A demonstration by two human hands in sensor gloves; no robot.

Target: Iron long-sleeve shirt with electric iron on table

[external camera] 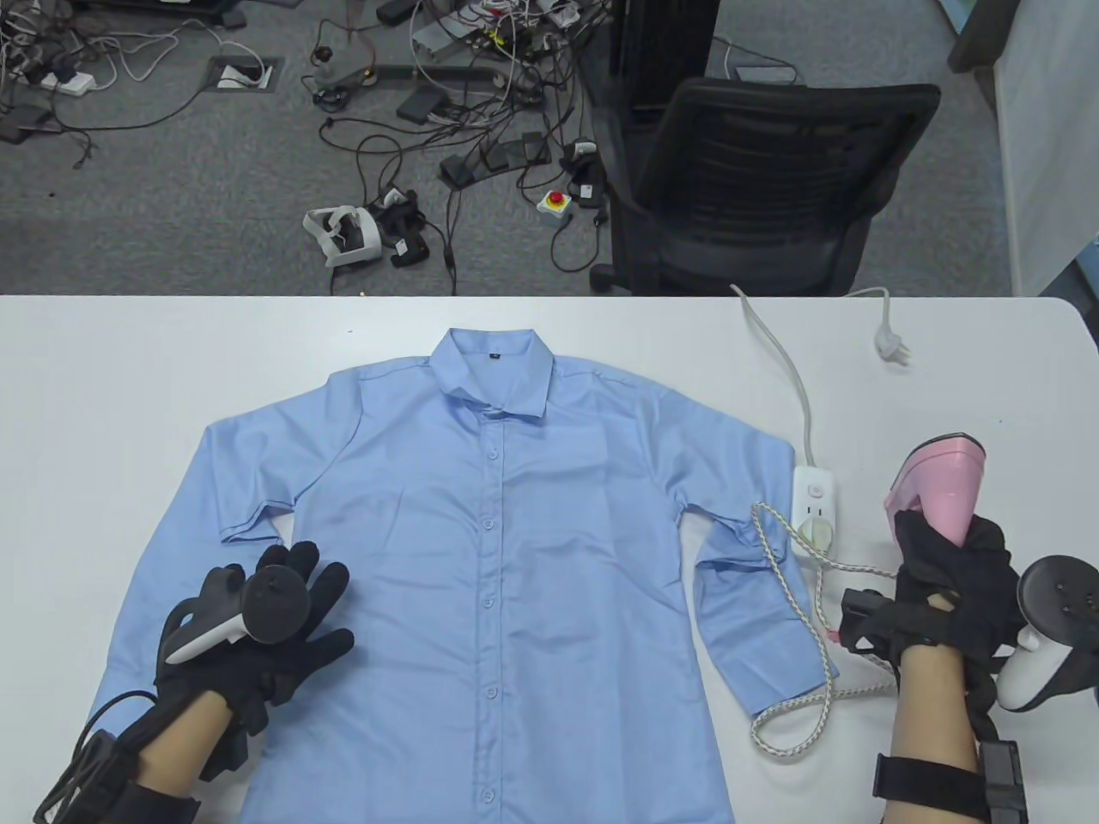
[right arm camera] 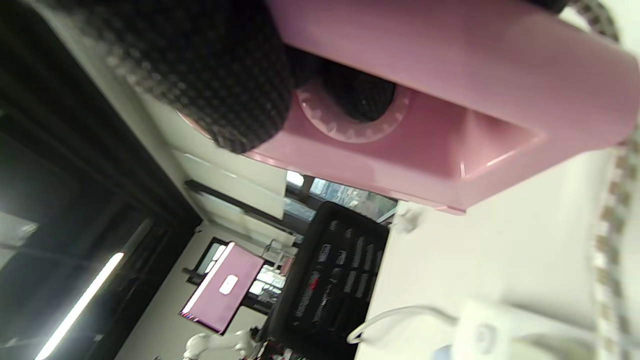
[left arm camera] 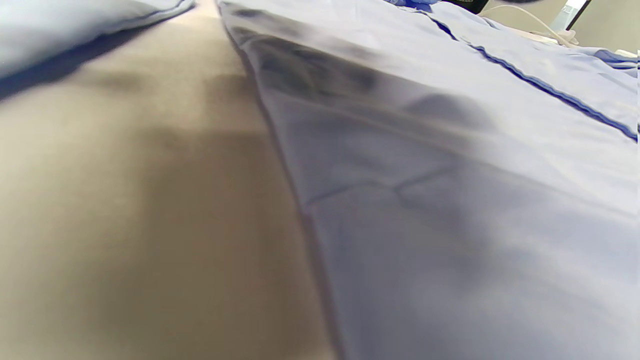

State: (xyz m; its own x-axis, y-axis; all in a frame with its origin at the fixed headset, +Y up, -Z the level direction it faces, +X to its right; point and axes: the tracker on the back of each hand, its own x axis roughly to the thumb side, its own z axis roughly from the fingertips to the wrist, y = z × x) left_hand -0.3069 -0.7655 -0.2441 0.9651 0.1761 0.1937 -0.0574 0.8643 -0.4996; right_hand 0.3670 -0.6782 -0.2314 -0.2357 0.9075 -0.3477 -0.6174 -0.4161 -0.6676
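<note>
- Shirt [external camera: 481, 549] front and centre: light blue, long-sleeved, buttoned, lying flat and face up on the white table [external camera: 129, 386], collar toward the top of the frame, both sleeves folded back at the cuffs.
- Left hand [external camera: 266, 627] sits at lower left, fingers straight and spread, resting flat on the shirt's lower front beside the folded left-frame sleeve.
- Left wrist view is filled with close blue cloth [left arm camera: 450, 200] and a strip of tabletop; no fingers show there.
- Right hand [external camera: 949, 575] at lower right of the table view is wrapped around the handle of the pink iron [external camera: 940, 489], which is off the shirt, over bare table.
- Right wrist view confirms it: gloved fingers [right arm camera: 210, 75] curl round the pink body, just by its round dial [right arm camera: 350, 120].
- Braided cord [external camera: 794, 618] loops from the iron across the right-frame sleeve to the white power strip [external camera: 814, 502] between shirt and iron.
- Black office chair [external camera: 755, 180] stands beyond the table's far edge.
</note>
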